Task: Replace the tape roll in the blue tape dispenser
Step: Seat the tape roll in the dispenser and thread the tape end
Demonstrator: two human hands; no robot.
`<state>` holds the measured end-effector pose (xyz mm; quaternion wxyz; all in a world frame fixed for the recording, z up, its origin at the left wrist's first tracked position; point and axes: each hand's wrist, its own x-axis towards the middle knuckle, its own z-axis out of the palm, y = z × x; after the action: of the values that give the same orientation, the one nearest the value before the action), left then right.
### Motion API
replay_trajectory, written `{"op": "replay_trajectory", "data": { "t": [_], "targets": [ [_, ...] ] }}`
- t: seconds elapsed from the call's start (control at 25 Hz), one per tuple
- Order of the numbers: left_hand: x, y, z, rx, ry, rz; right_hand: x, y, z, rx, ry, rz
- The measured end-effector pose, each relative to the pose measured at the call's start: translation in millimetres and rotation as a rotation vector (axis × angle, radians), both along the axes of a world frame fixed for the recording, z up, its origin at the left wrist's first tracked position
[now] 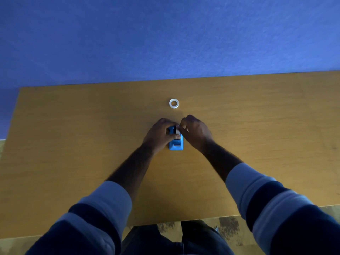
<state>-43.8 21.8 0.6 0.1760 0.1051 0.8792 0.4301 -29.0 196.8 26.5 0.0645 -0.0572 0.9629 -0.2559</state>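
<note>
the small blue tape dispenser (176, 142) stood mid-bench (73, 144); left hand (159, 134) gripped its side, right hand (195, 133) fingers pinched a white piece at its top. a white tape roll (174, 103) lay flat nearer the far edge.

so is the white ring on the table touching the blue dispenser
Apart. The head view shows bare table between the white ring and the blue tape dispenser.

Tape dispenser (176, 142) bright blue, black and white parts at its far end. Beyond the dispenser, tape roll (174, 103) white, translucent-looking. Counter (257, 116) yellowish-brown wood grain. Wall (165, 34) behind counter solid blue-violet. Sleeves (103, 214) banded dark navy and pale grey-blue. Floor (228, 229) near the counter edge mottled tan with dark blotches.
</note>
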Motion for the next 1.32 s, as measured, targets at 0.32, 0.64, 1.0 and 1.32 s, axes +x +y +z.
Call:
{"op": "replay_trajectory", "data": {
  "t": [0.32, 0.64, 1.0, 1.32],
  "targets": [
    [0, -2, -4, 0.016, 0.007, -0.001, 0, -7, 3, 0.008, 0.000, -0.042],
    [9, 0, -4, -0.061, 0.064, -0.016, -12, -8, 2, -0.002, -0.061, -0.075],
    [6, 1, -3, -0.042, 0.054, -0.026, 17, -6, -2, 0.071, 0.113, 0.007],
    [5, -1, -4, -0.082, 0.062, -0.043, -18, -6, -1, 0.099, -0.058, -0.058]
  ]
}}
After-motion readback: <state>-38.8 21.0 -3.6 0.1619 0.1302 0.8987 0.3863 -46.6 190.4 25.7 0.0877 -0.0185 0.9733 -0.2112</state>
